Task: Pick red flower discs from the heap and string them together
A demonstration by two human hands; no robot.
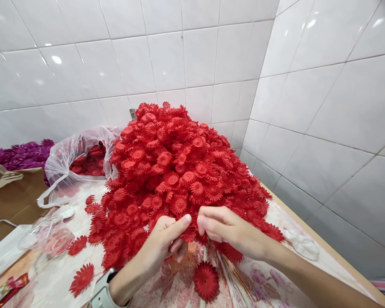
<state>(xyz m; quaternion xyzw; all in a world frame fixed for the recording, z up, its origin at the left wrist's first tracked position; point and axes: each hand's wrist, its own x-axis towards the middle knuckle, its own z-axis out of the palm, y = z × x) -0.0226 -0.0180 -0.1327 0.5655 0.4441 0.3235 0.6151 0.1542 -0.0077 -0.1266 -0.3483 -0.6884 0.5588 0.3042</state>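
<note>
My left hand (pixel 171 235), with a pale watch on its wrist, is closed in a pinch, thumb against curled fingers. Just to its right, my right hand (pixel 224 226) is closed too, thumb and fingertips pressed together. Whatever is between the fingertips of either hand is hidden or too small to make out. Both hands are in front of a big heap of red artificial flower petal pieces (pixel 179 171). A single round red petal piece (pixel 205 281) lies below them. Thin pale stems or strands (pixel 232 278) run along the table beneath my right hand.
Left of the heap, a clear plastic bag (pixel 59 160) holds darker red pieces. Purple flower pieces (pixel 22 156), a cardboard box (pixel 22 192), a clear plastic cup (pixel 56 239) and a red wrapper (pixel 8 291) are farther left. Tiled walls (pixel 199 55) enclose the back and right.
</note>
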